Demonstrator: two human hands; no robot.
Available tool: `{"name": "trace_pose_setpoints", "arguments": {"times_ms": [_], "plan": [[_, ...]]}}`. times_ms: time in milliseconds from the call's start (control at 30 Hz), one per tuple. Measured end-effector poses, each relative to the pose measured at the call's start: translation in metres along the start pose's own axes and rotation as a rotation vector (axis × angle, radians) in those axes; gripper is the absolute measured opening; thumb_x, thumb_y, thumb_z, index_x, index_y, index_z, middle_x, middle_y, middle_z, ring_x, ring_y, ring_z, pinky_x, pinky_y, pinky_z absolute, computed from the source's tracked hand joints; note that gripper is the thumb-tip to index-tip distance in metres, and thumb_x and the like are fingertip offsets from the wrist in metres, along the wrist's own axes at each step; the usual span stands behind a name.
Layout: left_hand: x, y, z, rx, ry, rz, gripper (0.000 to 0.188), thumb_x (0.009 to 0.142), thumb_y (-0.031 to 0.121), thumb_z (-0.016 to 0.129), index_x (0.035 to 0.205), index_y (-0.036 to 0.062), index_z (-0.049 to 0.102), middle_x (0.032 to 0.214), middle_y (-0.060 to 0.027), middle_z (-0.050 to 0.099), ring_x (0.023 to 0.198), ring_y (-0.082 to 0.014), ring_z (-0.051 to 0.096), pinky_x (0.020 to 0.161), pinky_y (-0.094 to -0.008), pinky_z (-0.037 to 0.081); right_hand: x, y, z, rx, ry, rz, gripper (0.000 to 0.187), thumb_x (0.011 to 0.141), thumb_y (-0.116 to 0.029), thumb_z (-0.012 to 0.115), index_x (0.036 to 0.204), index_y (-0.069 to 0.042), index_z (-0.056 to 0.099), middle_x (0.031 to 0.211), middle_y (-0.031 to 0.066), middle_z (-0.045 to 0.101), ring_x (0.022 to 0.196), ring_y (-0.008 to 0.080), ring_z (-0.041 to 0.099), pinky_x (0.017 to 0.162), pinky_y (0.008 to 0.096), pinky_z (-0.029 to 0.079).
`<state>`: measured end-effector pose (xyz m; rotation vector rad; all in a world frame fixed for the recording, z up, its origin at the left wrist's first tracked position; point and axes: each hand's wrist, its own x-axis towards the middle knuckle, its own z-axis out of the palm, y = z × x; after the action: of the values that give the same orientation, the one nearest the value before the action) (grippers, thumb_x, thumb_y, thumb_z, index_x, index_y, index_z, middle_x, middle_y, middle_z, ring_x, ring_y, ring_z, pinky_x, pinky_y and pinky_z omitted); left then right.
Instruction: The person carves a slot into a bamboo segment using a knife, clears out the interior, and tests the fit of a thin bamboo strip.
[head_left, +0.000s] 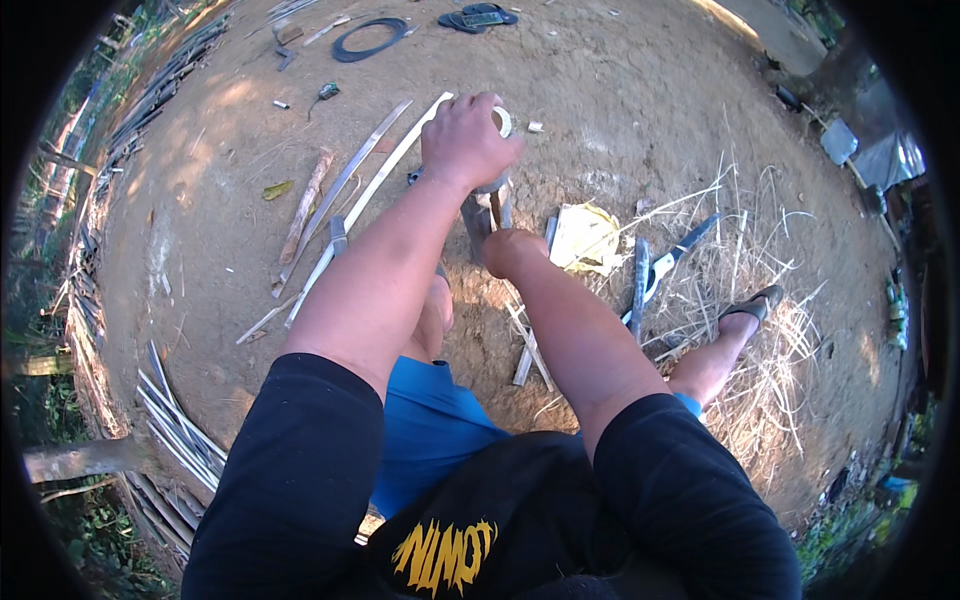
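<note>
My left hand (465, 145) is closed around a short tube with a pale, ring-shaped end (502, 122); the rest of the tube is mostly covered by my fingers. Just below it, my right hand (515, 248) is curled shut near a narrow brown piece (495, 208), but what its fingers grip is hidden. A grey-brown upright block (476, 228) stands under both hands, between my legs. Long pale split strips (385, 170) lie to the left of my left hand. Right of my right hand is a crumpled yellowish sheet (586, 238).
A saw with a white handle (660, 268) lies beside a dark stick (640, 275). Thin shavings (770, 330) surround my sandalled right foot (745, 315). Farther off are a black hose coil (370, 40) and sandals (478, 18). More strips (180, 420) lie at the left.
</note>
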<state>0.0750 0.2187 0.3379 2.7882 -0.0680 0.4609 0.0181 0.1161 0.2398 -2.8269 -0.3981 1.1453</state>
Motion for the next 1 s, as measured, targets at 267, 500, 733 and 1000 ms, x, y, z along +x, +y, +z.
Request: {"name": "trace_pose_setpoints", "arguments": {"times_ms": [267, 500, 733, 1000], "plan": [[0.010, -0.006, 0.002, 0.017, -0.027, 0.002, 0.058, 0.079, 0.044, 0.070, 0.129, 0.0176, 0.063, 0.129, -0.0089, 0.064, 0.125, -0.0317, 0.057, 0.105, -0.0465, 0.048, -0.009, 0.006, 0.002, 0.001, 0.068, -0.028, 0.035, 0.098, -0.016, 0.055, 0.128, -0.006, 0.070, 0.131, 0.0134, 0.069, 0.116, 0.0303, 0.070, 0.087, 0.0436, 0.059], [0.022, -0.009, 0.002, 0.036, -0.074, -0.004, 0.060, 0.079, 0.047, 0.070, 0.132, 0.0192, 0.063, 0.128, -0.0100, 0.067, 0.123, -0.0325, 0.060, 0.104, -0.0465, 0.049, -0.007, 0.012, 0.003, 0.028, 0.074, -0.027, 0.033, 0.097, -0.016, 0.056, 0.124, -0.007, 0.073, 0.123, 0.0122, 0.073, 0.110, 0.0302, 0.073, 0.082, 0.0420, 0.060], [0.060, -0.088, 0.002, 0.009, -0.151, -0.183, 0.058, 0.084, 0.051, 0.069, 0.135, 0.0233, 0.063, 0.129, -0.0123, 0.068, 0.120, -0.0327, 0.064, 0.100, -0.0455, 0.050, -0.016, 0.076, 0.177, 0.196, 0.011, 0.124, 0.032, 0.100, -0.018, 0.054, 0.129, -0.006, 0.056, 0.116, 0.0165, 0.072, 0.102, 0.0325, 0.074, 0.082, 0.0469, 0.061], [0.056, -0.225, 0.017, -0.388, -0.105, -0.182, 0.058, 0.085, 0.041, 0.074, 0.131, 0.0078, 0.064, 0.120, -0.0156, 0.071, 0.110, -0.0277, 0.067, 0.097, -0.0350, 0.049, -0.031, 0.146, 0.254, 0.398, 0.092, 0.147, 0.026, 0.105, -0.028, 0.044, 0.121, -0.009, 0.048, 0.096, 0.0228, 0.072, 0.095, 0.0445, 0.069, 0.080, 0.0555, 0.054]]}}
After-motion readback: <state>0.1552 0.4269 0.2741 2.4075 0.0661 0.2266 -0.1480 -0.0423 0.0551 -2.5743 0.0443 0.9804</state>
